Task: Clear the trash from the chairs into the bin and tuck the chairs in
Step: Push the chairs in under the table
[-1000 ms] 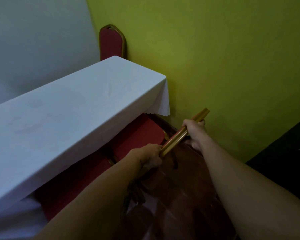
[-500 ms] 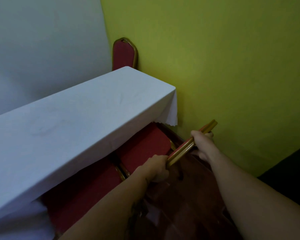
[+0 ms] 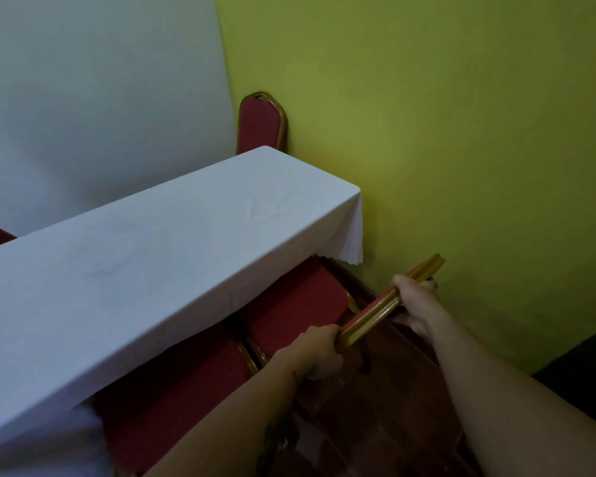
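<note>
Our left hand (image 3: 319,351) and right hand (image 3: 415,302) both curl tight round the gold top rail of the chair (image 3: 289,315); its red seat lies partly under the white-clothed table (image 3: 152,270).

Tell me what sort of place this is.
Probably a banquet or function hall: a long white-clothed table, red padded chairs with gold frames pushed in along it, and a matching far chair standing against the yellow-green wall.

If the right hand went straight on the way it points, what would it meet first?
Probably the tablecloth corner; the right hand grips the chair back. Depth is unclear.
</note>
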Motion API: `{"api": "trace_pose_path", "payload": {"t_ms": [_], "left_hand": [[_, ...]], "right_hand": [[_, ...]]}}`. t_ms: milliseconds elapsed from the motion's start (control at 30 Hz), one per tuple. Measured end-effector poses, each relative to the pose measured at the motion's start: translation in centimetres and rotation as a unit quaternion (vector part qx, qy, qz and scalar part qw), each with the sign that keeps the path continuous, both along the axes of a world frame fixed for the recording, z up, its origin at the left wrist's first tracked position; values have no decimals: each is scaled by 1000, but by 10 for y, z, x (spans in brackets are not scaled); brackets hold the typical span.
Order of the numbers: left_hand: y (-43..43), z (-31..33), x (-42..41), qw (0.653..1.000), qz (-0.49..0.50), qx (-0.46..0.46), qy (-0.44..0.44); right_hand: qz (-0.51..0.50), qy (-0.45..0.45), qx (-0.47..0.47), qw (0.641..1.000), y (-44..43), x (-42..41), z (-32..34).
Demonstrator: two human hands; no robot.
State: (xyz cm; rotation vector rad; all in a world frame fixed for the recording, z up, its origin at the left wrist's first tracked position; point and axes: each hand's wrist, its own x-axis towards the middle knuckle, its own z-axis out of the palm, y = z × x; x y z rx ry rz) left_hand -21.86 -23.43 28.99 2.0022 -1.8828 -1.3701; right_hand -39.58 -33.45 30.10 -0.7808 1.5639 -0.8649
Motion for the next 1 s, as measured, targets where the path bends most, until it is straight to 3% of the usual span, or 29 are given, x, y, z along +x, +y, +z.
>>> {"api": "trace_pose_path", "payload": {"t_ms": [200,267,400,467,633,833,1000], "left_hand": [[20,22,31,998,59,-15,28],[23,28,39,999,50,-17,5],[30,40,56,998,52,-27,-25],[36,47,65,997,56,-30,-39],[57,60,93,995,61,-44,-62],[99,78,144,992,79,-63,-79],[157,99,215,984,127,-99,-82]], "right_hand": [[-9,84,11,996,11,11,14],[12,179,11,984,14,16,22],[106,423,-9,900,21,25,43],[139,475,-5,869,23,33,56],[229,482,-39,845,31,67,83],[342,394,-121,845,72,131,107],[431,353,-194,807,124,211,125]]}}
